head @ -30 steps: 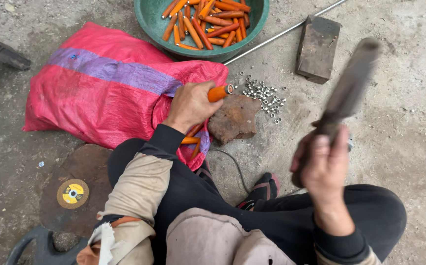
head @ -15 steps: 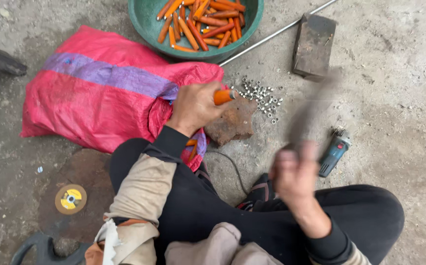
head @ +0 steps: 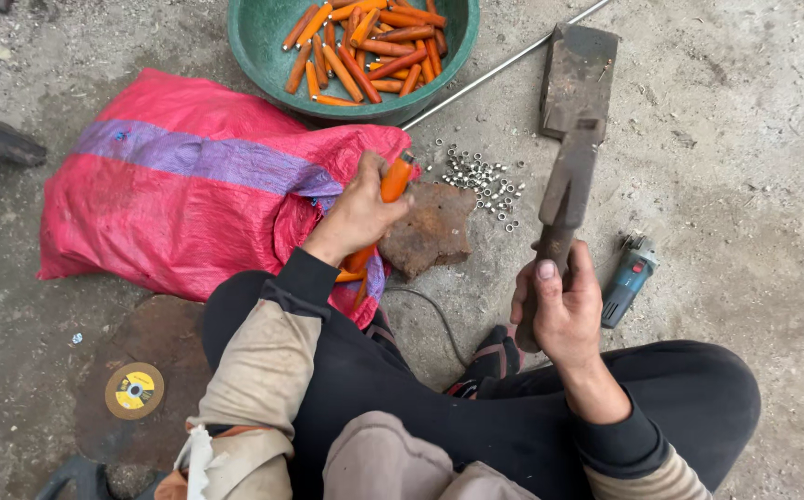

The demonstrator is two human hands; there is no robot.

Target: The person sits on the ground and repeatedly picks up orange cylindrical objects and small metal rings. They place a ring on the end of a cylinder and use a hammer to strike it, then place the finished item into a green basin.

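Sitting on a rough concrete floor (head: 744,167), a person is seen from above, legs folded in dark trousers. The left hand (head: 357,215) is closed around an orange handle (head: 394,181), which is stood with one end against a rusty iron block (head: 430,231) used as an anvil. The right hand (head: 564,310) is wrapped tightly about the grip of a heavy, rust-brown flat hammer bar (head: 564,185), which is raised above the floor, well to the right of the block.

Just beyond the block a scatter of small silver metal rings (head: 480,176) is spread on the floor. A green basin (head: 268,56) filled with more orange handles (head: 365,46) is placed at the top, touching a red and purple woven sack (head: 180,185). A thin steel rod (head: 504,65) is laid beside the basin. A blue angle grinder (head: 629,278) is lying near the right knee, and a yellow cutting disc (head: 134,390) is set at the lower left.

For a clean blow, it is judged that the handle should be kept steady and square on the block, fingers held low and clear of its top, and the bar brought down flat rather than edge-on. Whether a ring is already seated on the handle cannot be told.
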